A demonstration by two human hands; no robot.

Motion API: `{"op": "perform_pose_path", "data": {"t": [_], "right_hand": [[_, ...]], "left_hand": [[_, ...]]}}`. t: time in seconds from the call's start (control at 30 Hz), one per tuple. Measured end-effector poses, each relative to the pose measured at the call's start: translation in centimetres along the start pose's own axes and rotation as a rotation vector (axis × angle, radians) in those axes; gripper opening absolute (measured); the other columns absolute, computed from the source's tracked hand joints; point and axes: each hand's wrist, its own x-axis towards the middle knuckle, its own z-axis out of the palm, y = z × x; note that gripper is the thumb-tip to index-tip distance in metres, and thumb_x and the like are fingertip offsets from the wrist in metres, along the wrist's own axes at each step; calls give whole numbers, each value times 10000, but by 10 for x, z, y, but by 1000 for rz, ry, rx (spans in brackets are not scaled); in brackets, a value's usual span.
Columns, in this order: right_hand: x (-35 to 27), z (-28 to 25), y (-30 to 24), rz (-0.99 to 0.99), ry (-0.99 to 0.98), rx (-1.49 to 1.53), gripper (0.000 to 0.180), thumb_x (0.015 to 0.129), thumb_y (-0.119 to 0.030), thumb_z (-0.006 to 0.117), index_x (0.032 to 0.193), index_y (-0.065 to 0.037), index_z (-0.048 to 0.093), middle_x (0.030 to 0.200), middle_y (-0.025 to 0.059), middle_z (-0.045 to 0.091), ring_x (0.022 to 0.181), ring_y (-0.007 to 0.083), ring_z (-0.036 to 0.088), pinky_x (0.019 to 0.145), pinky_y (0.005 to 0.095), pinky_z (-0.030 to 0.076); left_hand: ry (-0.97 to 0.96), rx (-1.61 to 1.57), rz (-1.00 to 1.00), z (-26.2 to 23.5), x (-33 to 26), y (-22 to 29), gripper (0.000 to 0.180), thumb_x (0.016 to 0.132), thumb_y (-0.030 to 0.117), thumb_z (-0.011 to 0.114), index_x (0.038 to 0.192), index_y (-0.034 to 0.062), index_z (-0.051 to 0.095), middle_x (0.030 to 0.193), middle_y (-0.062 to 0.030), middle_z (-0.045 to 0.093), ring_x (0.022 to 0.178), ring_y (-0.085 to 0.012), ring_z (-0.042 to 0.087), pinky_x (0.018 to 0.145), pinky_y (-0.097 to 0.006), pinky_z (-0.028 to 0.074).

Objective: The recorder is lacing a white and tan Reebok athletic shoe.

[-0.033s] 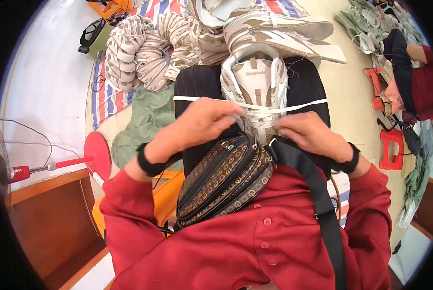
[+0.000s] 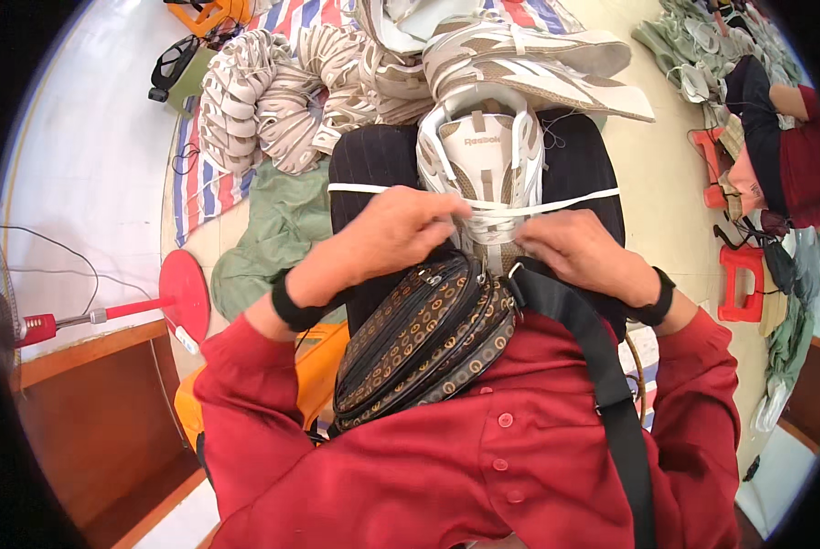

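Hands: left hand (image 2: 393,229) has edged right, toward the shoe (image 2: 485,165), since the earlier frame; right hand (image 2: 579,247) has shifted slightly left. Shoe lies much as it did.
Shoe: pale, with brown mesh, on the person's lap between the dark-trousered knees (image 2: 373,156); opening at the far end, front end near the bag.
Lace: white lace (image 2: 574,201) runs crosswise over the shoe, one end out over the left knee, the other over the right.
Left fingers: bent, tips close together at the lace on the shoe's left; blurred, so I cannot tell whether they pinch it.
Right fingers: curled narrow beside the shoe's right edge, just nearer than the lace; cannot tell if anything is held.
Wrists: a black band (image 2: 293,306) on the left, another on the right.
Bag: brown patterned bag (image 2: 419,343) against the red shirt (image 2: 410,467), near side of the shoe; black strap (image 2: 593,357) passes to its right.
Far side: more pale shoes (image 2: 538,78) just beyond the knees; a curved row of shoes (image 2: 236,101) on the striped sheet (image 2: 193,197), far left.
Right side: red stool (image 2: 742,284) on the floor.
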Motion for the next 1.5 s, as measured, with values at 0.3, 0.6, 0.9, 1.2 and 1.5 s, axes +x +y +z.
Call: {"op": "perform_pose_path", "data": {"t": [0.3,0.6,0.9,1.2,1.5], "right_hand": [[12,13,2,-18,158,-212,248,817,-78,573,1064,-77,554,783,129,621,748,348,628,665,450,480],[21,16,-11,23,24,-524,261,753,-107,617,1002,-66,548,760,72,629,728,266,654,709,403,495],[35,9,-12,192,-58,-556,186,768,-123,601,916,-35,532,579,137,616,520,314,646,444,448,483],[22,17,-15,63,-102,-273,303,778,-127,620,1005,29,494,583,166,588,532,377,619,442,482,459],[-17,0,-16,46,-175,-279,245,902,-268,575,806,-49,521,523,152,520,506,372,575,458,477,433]], "left_hand": [[110,76,34,30,5,-7,181,841,46,602,1021,30,620,816,-164,641,741,-321,648,674,-355,513],[108,162,-30,33,2,0,165,842,80,593,1004,51,594,805,-159,637,755,-348,642,669,-408,509],[60,213,-34,35,24,-9,144,818,133,582,927,39,564,750,-205,616,720,-402,616,626,-473,482],[-46,114,-71,35,11,1,134,821,182,634,880,73,583,674,-143,620,640,-367,627,575,-438,495],[-200,461,-47,22,-8,9,208,872,298,601,804,106,641,643,-143,609,601,-369,613,549,-478,476]]}}
